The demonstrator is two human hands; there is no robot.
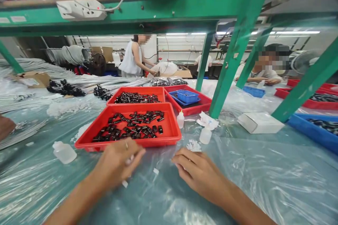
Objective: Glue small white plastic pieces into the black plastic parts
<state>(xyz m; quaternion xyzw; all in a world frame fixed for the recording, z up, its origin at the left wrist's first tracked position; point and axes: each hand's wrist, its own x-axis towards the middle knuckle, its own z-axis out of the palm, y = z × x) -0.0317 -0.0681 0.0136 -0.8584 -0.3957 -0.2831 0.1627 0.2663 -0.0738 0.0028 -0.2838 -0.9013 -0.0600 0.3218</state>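
My left hand (117, 163) is curled closed just in front of the near red tray (129, 143), somewhat blurred. Between its thumb and fingers shows a small white piece (129, 160). My right hand (196, 172) has its fingertips pinched together, and whatever they hold is hidden. Just beyond it lies a little heap of white bits (193, 145). A loose white bit (156, 171) rests on the plastic sheet between my hands, and another (125, 184) shows under the left one. Several small black parts (136, 126) are scattered inside the near tray.
A squat plastic bottle (64, 152) stands at left, two more (180, 119) (205, 135) right of the tray. Behind are red trays (138, 90) (188, 110). A green post (231, 56) and a white box (260, 123) are at right. Two co-workers (133, 56) (264, 72) sit or stand beyond.
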